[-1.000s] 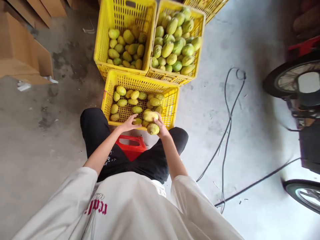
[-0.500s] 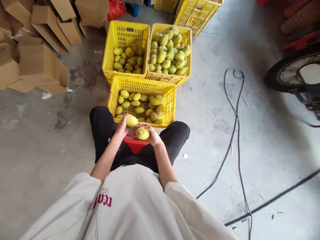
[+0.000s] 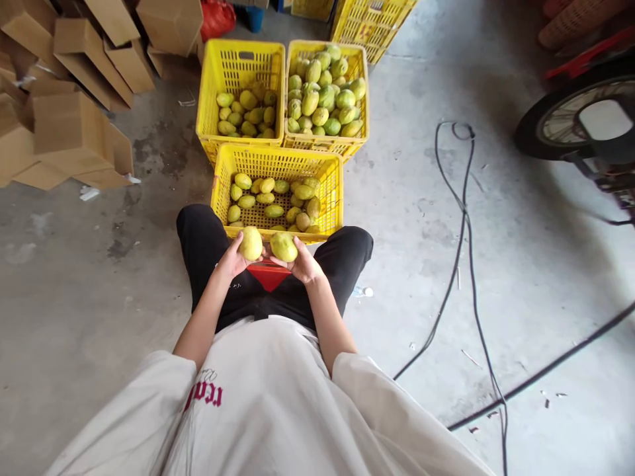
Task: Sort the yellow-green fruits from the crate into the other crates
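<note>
My left hand (image 3: 233, 258) is closed around a yellow oval fruit (image 3: 251, 243), one end of it turned up toward me. Close beside it, my right hand (image 3: 303, 262) grips a yellow-green, papaya-like fruit (image 3: 283, 246), thumb on its right side. Both fruits are held side by side above my lap, just in front of the near yellow crate (image 3: 225, 165). Inside that crate lie several similar fruits (image 3: 273, 211), bunched more thickly at the right, with bare slatted bottom showing between others.
Behind stand a left yellow crate (image 3: 208, 112), partly filled with fruit, and a right one (image 3: 363, 125) heaped higher. Cardboard boxes (image 3: 74, 129) lie at the left. A black cable (image 3: 464, 211) crosses the floor at right, near a motorbike wheel (image 3: 555, 119). Something red (image 3: 270, 276) shows between my legs.
Both fruits have been turned in my hands, the left one now end-up. The right fruit has risen level with the left one. The view has shifted slightly.
</note>
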`<state>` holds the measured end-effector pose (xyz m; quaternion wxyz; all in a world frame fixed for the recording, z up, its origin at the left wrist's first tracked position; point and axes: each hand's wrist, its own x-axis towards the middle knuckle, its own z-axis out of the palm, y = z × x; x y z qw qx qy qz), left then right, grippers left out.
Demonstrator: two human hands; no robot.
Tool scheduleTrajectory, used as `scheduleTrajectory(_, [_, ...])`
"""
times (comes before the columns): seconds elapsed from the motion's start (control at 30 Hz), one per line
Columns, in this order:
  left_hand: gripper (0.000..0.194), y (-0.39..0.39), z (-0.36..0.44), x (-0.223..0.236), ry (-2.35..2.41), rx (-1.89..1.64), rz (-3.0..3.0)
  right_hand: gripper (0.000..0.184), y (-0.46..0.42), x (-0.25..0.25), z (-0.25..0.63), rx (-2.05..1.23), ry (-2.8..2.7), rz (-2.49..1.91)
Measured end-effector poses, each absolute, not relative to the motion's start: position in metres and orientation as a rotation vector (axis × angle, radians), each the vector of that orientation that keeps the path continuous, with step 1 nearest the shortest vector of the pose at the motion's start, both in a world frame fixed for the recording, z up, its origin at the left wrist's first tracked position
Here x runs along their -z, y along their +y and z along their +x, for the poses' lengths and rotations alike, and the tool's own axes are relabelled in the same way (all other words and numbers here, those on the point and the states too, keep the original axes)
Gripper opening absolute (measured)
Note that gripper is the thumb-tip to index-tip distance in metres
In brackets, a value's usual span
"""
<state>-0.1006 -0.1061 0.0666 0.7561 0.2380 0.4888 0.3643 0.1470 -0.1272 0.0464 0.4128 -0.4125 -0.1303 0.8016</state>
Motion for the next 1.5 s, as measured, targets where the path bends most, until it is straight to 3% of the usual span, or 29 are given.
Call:
scheduleTrajectory(0.2, [0.057, -0.098, -0.087, -0.061, 1.092, -0.808, 0.421, 0.035, -0.116, -0.03, 0.136, -2.004, -0.233, -1.08])
scheduleTrajectory(0.37, [0.032, -0.097, -0.085, -0.067, 1.096, -0.783, 0.359, 0.03, -0.118, -0.043, 0.138, -1.972, -0.205, -1.116])
scheduleTrajectory(0.67, [0.036, -0.1, -0.088, -0.069, 1.092, -0.859, 0.411, 0.053, -0.123, -0.055, 0.158, -2.044, -0.174, -0.971])
scheduleTrajectory(0.93, [0.031, -0.11, -0.084, -0.068, 1.132, -0.868, 0.419, 0.05, -0.125, -0.034, 0.153, -2.058, -0.285, -0.974])
scheduleTrajectory(1.13, [0.047, -0.114, -0.069, -0.059, 1.083, -0.758, 0.362, 0.047, -0.127, -0.032, 0.153, -2.111, -0.272, -1.012])
scheduleTrajectory(1.5, [0.037, -0.104, -0.076, -0.079, 1.028, -0.906, 0.12, 0.052, -0.121, -0.039, 0.157, -2.075, -0.066, -0.823])
